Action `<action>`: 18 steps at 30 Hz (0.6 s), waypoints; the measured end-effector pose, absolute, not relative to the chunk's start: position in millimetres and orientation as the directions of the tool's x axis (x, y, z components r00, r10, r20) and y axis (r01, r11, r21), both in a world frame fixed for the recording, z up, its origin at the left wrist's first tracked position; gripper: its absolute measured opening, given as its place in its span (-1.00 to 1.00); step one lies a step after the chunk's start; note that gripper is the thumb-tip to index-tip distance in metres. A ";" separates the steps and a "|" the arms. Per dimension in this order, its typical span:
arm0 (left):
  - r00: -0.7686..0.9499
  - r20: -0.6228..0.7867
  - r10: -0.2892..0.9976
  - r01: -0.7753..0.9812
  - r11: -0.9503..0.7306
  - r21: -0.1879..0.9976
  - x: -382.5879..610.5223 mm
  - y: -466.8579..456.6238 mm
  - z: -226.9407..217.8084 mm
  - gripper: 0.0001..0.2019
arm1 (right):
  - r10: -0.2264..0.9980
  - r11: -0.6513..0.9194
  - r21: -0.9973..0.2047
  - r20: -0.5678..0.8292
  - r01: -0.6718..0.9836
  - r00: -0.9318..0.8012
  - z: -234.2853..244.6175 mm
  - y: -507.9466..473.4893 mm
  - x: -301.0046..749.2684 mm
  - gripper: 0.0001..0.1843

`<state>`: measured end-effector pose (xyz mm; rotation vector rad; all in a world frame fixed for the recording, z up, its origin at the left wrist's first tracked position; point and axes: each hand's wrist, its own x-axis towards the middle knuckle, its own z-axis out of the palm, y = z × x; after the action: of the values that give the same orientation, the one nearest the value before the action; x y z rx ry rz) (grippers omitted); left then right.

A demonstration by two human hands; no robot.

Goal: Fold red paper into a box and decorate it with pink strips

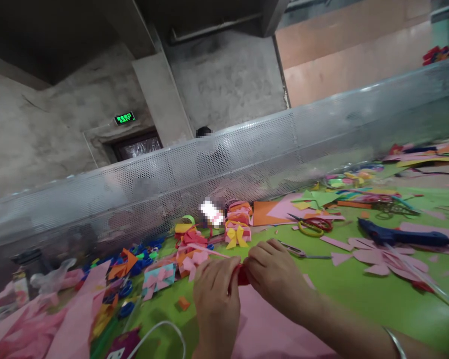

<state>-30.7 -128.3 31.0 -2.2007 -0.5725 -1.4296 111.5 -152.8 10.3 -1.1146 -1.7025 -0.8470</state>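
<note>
Between the fingertips of both hands is a small red piece [242, 277], felt-like and mostly covered by the fingers. My left hand [216, 295] pinches it from the left. From the right, my right hand [275, 273] grips the same piece with curled fingers. Beneath the hands lies a pink sheet [271, 329] on the green tabletop [331, 299]. Just beyond them sits a small pink box shape with a yellow bow [237, 237]. A light-blue one with a pink bow [159, 280] lies to the left of my left hand.
Yellow-and-red-handled scissors [310, 227], a blue glue gun [400, 234] and a pink petal shape [391, 259] lie to the right. Pink scraps [75, 319] and blue rings [126, 309] crowd the left. A perforated metal partition [247, 144] runs along the back; a person is partly visible behind it.
</note>
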 end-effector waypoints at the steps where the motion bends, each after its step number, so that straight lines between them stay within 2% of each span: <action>1: 0.364 0.927 0.092 0.548 -0.826 -0.133 -30.8 -130.0 32.6 -0.82 | 0.292 0.361 0.072 0.938 0.930 -0.186 12.0 -153.2 113.0 -0.70; 3: 0.332 0.939 0.087 0.468 -0.880 -0.084 -31.7 -133.8 36.1 -0.86 | 0.242 0.386 0.073 0.954 0.920 -0.177 17.0 -155.1 116.8 -0.66; 5: 0.243 0.963 0.117 0.300 -0.953 0.040 -34.6 -135.9 38.7 -0.92 | 0.190 0.426 0.077 0.966 0.901 -0.173 22.9 -158.1 120.5 -0.64; 8: -0.083 0.949 0.303 0.042 -0.951 0.307 -43.6 -130.5 40.2 -0.67 | 0.118 0.472 0.107 0.976 0.875 -0.183 30.8 -163.3 123.4 -0.70; 10: -0.280 0.845 0.455 -0.036 -0.885 0.464 -51.5 -122.0 40.9 -0.69 | 0.054 0.490 0.131 0.982 0.862 -0.179 34.6 -166.7 123.1 -0.76; 11: -0.300 0.785 0.543 -0.059 -0.832 0.552 -55.0 -117.9 41.5 -0.74 | 0.023 0.502 0.141 0.984 0.853 -0.176 36.0 -168.3 122.6 -0.79; 12: -0.272 0.721 0.637 -0.083 -0.762 0.642 -57.9 -114.5 42.1 -0.74 | -0.002 0.515 0.152 0.984 0.843 -0.176 37.0 -170.0 121.9 -0.81; 14: -0.142 0.590 0.795 -0.128 -0.605 0.785 -60.7 -111.7 43.3 -0.60 | -0.025 0.539 0.166 0.983 0.826 -0.181 38.0 -172.9 120.8 -0.83; 16: -0.023 0.490 0.871 -0.190 -0.485 0.854 -59.2 -113.7 44.4 -0.44 | -0.024 0.559 0.168 0.982 0.812 -0.187 37.3 -174.5 120.6 -0.82; 18: 0.055 0.446 0.893 -0.244 -0.422 0.873 -55.5 -117.9 45.6 -0.34 | -0.017 0.575 0.150 0.985 0.805 -0.172 34.5 -174.0 121.0 -0.83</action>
<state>-55.5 -117.9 45.6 -2.5969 -1.3161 -2.8670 121.0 -174.0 34.5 -0.6822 -1.5858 -0.8382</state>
